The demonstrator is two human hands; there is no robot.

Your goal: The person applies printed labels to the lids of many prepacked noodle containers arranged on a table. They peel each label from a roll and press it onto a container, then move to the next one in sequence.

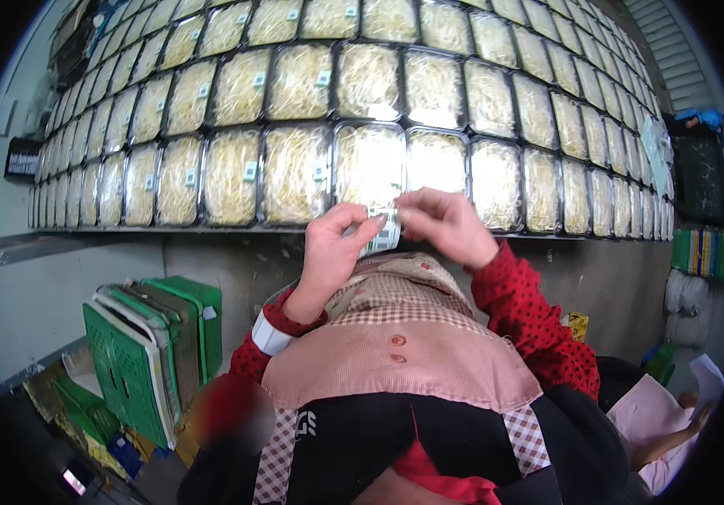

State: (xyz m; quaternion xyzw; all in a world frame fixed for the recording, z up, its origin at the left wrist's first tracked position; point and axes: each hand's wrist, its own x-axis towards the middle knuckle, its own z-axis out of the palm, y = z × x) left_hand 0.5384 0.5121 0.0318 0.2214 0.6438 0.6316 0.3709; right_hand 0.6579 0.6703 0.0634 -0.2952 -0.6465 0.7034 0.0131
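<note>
Label strip [386,236] partly behind the fingers [348,216], too finely printed for reading

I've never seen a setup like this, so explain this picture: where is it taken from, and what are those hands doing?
There is no machine here, just one person's two bare hands. The only picture comes from a wide fisheye camera on that person's head, looking down, so straight rows look curved and the pink apron shows below. On the table lie rows of black trays filled with pale, sprout-like strands; some bear small green-and-white stickers. The left hand pinches a white-and-green label sheet. The right hand has its fingertips close to that sheet; whether they grip it is hard to tell.
</note>
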